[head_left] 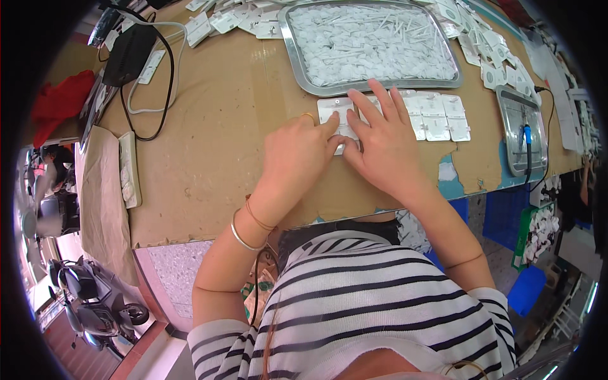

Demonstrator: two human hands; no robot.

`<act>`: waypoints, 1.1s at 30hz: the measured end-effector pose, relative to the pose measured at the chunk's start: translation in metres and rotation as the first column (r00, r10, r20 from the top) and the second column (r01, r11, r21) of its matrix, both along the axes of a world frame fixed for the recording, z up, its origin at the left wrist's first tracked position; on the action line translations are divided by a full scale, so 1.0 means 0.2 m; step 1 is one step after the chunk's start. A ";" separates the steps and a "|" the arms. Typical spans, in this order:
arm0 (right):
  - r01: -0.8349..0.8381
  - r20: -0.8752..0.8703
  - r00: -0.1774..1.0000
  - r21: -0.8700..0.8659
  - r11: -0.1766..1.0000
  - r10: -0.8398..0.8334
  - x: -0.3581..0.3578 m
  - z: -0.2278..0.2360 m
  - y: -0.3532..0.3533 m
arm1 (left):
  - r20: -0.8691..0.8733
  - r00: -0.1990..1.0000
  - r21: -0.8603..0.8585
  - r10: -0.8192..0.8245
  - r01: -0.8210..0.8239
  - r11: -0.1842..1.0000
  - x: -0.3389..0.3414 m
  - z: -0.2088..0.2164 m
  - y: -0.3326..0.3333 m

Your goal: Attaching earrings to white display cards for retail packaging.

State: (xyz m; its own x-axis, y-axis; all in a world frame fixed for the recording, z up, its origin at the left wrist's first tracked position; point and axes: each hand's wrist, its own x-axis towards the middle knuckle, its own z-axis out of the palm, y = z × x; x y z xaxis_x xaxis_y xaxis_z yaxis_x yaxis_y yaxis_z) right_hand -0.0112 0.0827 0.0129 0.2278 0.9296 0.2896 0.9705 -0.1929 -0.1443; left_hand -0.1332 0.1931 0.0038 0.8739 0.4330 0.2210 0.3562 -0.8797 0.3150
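Small white plastic plates (437,117) lie side by side in two rows on the cardboard-covered table. My left hand (292,155) is at the left end of these rows, its fingers curled. Its index finger and thumb come together over the leftmost plates; whatever may be between them is hidden. Spread over the neighbouring plates is my right hand (387,142), fingers stretched apart, its thumb close to my left thumb. Just beyond the rows stands a metal tray (373,88) heaped with small whitish plastic pieces (373,44).
A smaller metal tray (506,126) at the right holds a blue-handled corded tool (527,136). White plates are piled at the far right (497,60) and far edge (234,22). A black box (130,54) with cables and a white strip (129,171) lie left.
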 end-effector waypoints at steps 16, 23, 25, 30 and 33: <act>-0.005 -0.460 0.884 0.173 0.985 0.085 0.14 0.13 0.04 | 0.327 0.902 -0.180 0.281 -0.232 0.956 0.32 0.07 0.73; 0.094 -0.464 0.886 0.206 0.974 0.013 0.34 0.20 0.11 | 0.070 0.929 -0.322 0.364 -0.324 0.889 0.48 0.04 0.90; 0.137 -0.496 0.868 0.194 0.971 -0.023 0.37 0.21 0.15 | -0.014 0.927 -0.351 0.375 -0.356 0.866 0.49 0.06 0.92; 0.100 -0.456 0.890 0.205 0.974 0.005 0.46 0.24 0.23 | -0.168 0.916 -0.492 0.364 -0.398 0.775 0.44 0.08 0.98; 0.088 -0.437 0.900 0.168 0.982 -0.006 0.51 0.22 0.31 | -0.004 0.874 -0.237 0.486 -0.473 0.849 0.34 0.07 0.98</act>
